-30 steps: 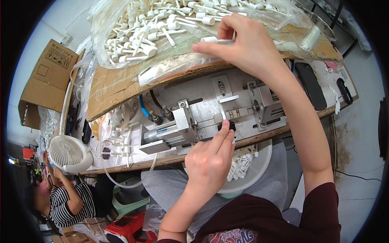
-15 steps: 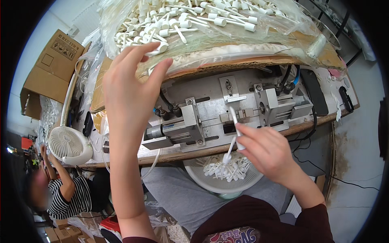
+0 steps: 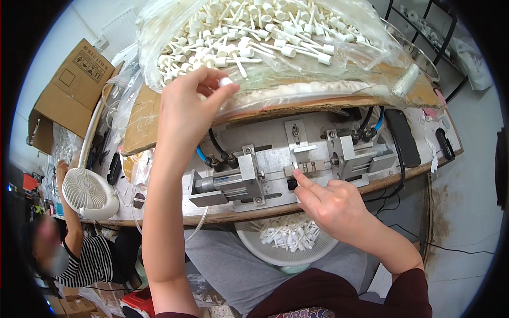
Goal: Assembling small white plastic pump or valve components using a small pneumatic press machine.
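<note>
Left hand [image 3: 186, 108] pinching one white plastic capped stick [image 3: 225, 82] at the heaped clear bag [image 3: 371, 58], right hand [image 3: 331, 204] with fingertips pressed on the metal jig [image 3: 275, 169] at bench front edge, grasp unclear, one round white basin [image 3: 289, 249] of sticks below, one white fan [image 3: 87, 193] at left.

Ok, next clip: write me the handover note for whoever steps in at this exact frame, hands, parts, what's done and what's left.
Left hand: raised at the clear bag of white stick parts, pinching one white part between its fingertips.
Right hand: fingertips on the middle of the metal press fixture, at the slot between its two clamp blocks.
Done: a batch of white parts lies in the white bowl below the bench edge.
Left: the pinched part is not yet at the fixture; the bag is still heaped. Whether a part sits in the slot is hidden by the fingers.
</note>
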The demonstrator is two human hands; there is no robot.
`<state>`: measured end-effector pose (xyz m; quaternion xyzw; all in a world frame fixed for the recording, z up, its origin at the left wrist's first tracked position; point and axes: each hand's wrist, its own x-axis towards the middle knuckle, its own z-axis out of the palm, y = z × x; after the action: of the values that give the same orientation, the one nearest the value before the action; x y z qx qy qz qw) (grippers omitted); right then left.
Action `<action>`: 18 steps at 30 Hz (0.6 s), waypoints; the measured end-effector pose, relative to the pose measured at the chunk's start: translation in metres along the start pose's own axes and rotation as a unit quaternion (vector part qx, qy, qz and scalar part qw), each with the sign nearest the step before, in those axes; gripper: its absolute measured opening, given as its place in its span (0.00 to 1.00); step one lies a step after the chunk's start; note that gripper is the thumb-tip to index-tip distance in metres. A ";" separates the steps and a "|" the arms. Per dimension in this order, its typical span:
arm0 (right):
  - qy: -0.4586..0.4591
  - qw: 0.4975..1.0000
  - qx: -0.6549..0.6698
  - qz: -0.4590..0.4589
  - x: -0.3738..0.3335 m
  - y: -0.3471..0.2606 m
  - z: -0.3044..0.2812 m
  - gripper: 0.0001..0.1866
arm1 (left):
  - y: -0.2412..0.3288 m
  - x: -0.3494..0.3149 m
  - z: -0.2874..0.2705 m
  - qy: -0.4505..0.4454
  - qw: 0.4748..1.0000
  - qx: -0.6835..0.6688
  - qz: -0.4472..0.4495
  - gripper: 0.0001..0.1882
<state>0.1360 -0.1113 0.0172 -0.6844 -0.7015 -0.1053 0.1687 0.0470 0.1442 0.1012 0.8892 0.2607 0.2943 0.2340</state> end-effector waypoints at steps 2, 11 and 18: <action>-0.011 1.000 0.019 -0.013 0.006 0.005 -0.009 0.10 | 0.000 -0.020 -0.009 -0.010 0.997 -0.076 0.015 0.13; 0.157 0.975 0.128 0.089 0.184 0.070 -0.024 0.30 | -0.003 -0.083 -0.029 0.059 0.968 -0.243 -0.029 0.16; -0.041 0.954 0.060 0.289 0.306 0.073 0.030 0.63 | 0.023 -0.160 -0.008 0.078 0.976 -0.159 0.126 0.22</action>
<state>0.2044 0.1856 0.0998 -0.8504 -0.4847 0.0181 0.2039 -0.0613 0.0324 0.0558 0.8405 0.1142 0.4279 0.3120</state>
